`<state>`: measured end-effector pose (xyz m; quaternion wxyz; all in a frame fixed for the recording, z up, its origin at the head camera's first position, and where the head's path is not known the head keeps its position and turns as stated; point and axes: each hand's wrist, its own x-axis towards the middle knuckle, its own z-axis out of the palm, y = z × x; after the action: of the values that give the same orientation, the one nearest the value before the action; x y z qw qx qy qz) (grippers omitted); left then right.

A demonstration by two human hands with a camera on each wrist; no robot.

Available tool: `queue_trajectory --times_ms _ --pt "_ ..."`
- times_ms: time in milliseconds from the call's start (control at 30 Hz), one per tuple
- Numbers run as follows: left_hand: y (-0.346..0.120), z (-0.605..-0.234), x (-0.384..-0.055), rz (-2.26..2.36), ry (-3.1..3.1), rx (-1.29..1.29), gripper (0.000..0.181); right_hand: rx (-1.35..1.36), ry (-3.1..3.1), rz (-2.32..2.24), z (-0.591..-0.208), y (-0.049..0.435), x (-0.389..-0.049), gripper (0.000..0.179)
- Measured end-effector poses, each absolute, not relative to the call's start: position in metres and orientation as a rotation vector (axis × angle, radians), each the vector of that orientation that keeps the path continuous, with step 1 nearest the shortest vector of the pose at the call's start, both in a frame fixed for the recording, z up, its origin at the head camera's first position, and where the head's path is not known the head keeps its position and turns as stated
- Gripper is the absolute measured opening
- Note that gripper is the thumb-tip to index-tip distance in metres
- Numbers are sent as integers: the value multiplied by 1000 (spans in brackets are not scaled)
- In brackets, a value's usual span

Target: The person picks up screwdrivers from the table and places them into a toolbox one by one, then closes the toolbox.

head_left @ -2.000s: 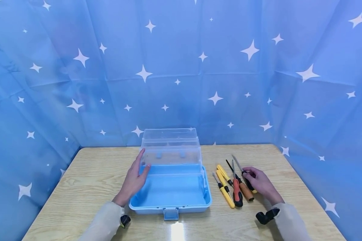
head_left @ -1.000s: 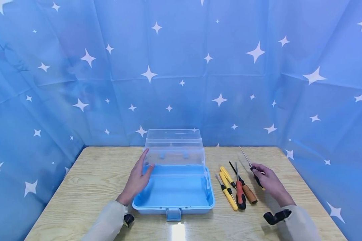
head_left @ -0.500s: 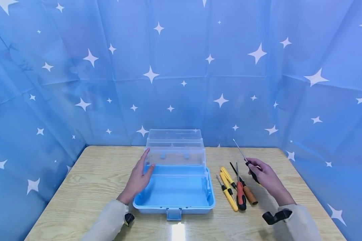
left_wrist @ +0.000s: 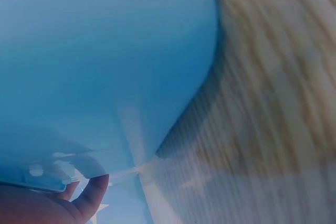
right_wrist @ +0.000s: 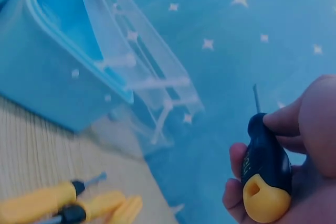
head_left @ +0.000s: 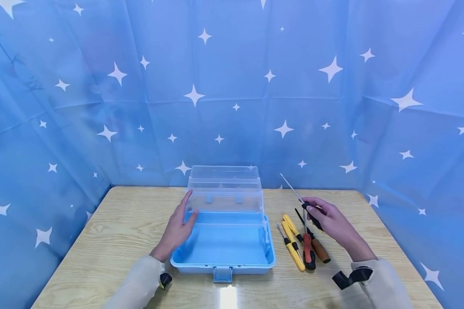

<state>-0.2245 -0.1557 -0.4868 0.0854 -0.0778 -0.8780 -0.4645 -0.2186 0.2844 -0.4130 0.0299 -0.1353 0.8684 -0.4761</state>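
Note:
My right hand (head_left: 334, 221) holds a screwdriver (right_wrist: 266, 153) with a black and yellow handle above the table. Its thin metal shaft points up and to the left in the head view. The left hand (head_left: 175, 229) rests at the left side of a light blue toolbox (head_left: 222, 269), fingers straight, thumb over the rim. The toolbox's clear lid (head_left: 224, 199) is raised. Below and left of my right hand lie a red and black screwdriver (head_left: 307, 245), a brown-handled tool (head_left: 320, 250) and several yellow-handled tools (head_left: 295, 256).
The wooden table (head_left: 120, 227) extends on both sides of the toolbox. A blue curtain with white stars (head_left: 232, 86) hangs behind and beside it. The toolbox's latch (head_left: 222, 274) hangs down at the front.
My right hand has lifted the black and yellow screwdriver off the table and carried it left, toward the toolbox. The left hand stays at the toolbox's side.

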Motion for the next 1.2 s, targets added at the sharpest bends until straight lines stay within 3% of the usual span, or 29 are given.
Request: queue_trajectory --times_ms 433,1200 --pt "-154 -482 -229 -1360 -2635 -223 66 -617 2511 -1467 -387 238 -215 35" --pt "-155 -486 -225 -1378 -2638 -213 67 -941 2336 -1306 -397 177 -215 31"
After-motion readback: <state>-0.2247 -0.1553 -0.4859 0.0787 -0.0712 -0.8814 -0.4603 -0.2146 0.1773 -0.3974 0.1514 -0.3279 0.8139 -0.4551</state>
